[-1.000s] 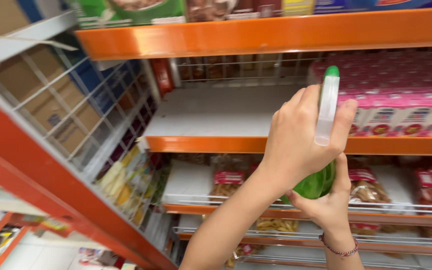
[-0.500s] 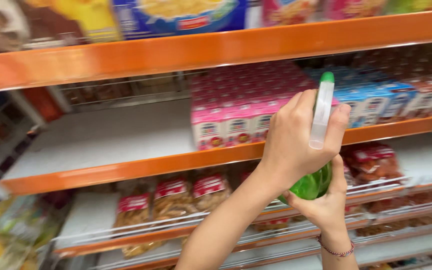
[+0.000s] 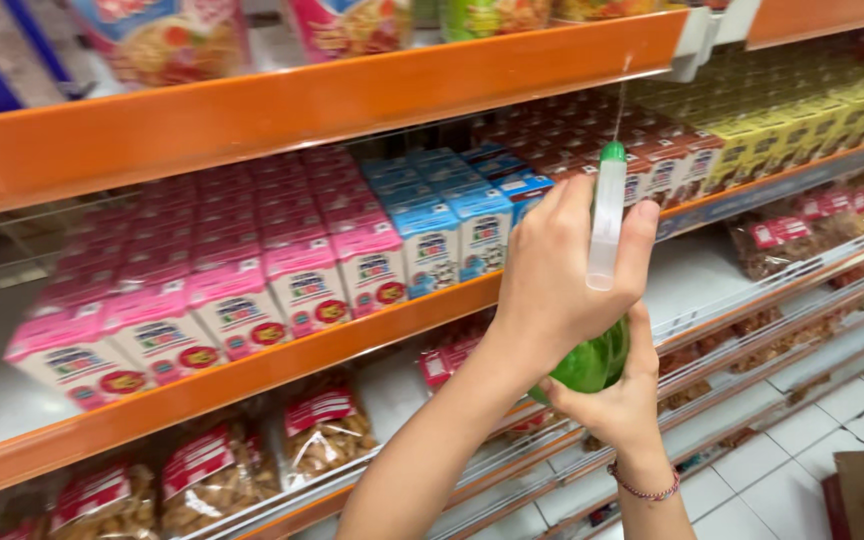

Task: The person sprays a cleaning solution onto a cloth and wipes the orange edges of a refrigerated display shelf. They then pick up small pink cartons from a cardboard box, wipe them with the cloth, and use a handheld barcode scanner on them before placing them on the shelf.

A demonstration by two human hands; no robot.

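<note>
The left hand [image 3: 562, 290] was closed around the top of a green spray bottle [image 3: 597, 355], near its white nozzle [image 3: 607, 220]. The right hand [image 3: 622, 400], at 6 o'clock, cupped its base. Pink cartons [image 3: 232, 300] stood at 9 o'clock.

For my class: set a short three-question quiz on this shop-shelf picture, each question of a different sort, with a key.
1. True or false: both hands grip the same thing.
2. Which cartons stand right behind the left hand? A pink, B blue, C yellow.
3. Fill in: the right hand cups the round ____ base of the bottle.

Key: 1 true, both hold the bottle, whose white neck ends in a green tip. 2 B, the blue cartons. 3 green.
</note>
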